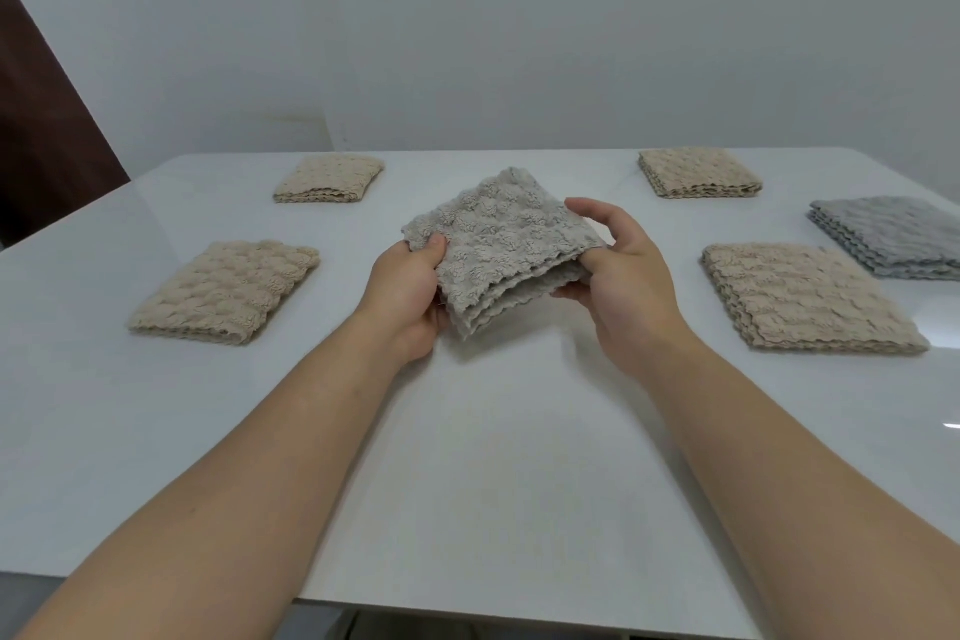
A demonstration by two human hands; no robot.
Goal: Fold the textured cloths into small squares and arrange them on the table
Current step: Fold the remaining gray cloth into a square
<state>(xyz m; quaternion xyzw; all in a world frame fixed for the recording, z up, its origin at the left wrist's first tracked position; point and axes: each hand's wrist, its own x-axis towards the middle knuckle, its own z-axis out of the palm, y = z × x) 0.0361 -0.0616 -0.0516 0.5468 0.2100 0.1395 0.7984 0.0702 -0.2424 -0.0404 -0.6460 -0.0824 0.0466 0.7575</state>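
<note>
A dark brown panel (47,130) stands at the far left, against the pale wall. On the white table (493,431), 2 folded beige squares lie flat on my left side: the near-left cloth (223,294), puffy and bubbled, and the far-left cloth (330,178) behind it, well apart from it.

My left hand (410,296) grips the left corner of the grey-beige cloth (498,244), thumb pressed on top and fingers curled underneath. That cloth is folded into a layered square and I hold it over the middle of the table, turned like a diamond, with its wavy stacked edges facing me. I cannot tell whether its lowest corner touches the tabletop. My right hand (618,276) pinches the right corner, its fingers curled around the layers above and below.

On my right lie 3 more folded squares: the far-right beige cloth (701,172) near the back edge, the near-right beige cloth (810,296) closer to me, and the grey cloth (893,234) near the table's right edge, just beyond the near-right one.
</note>
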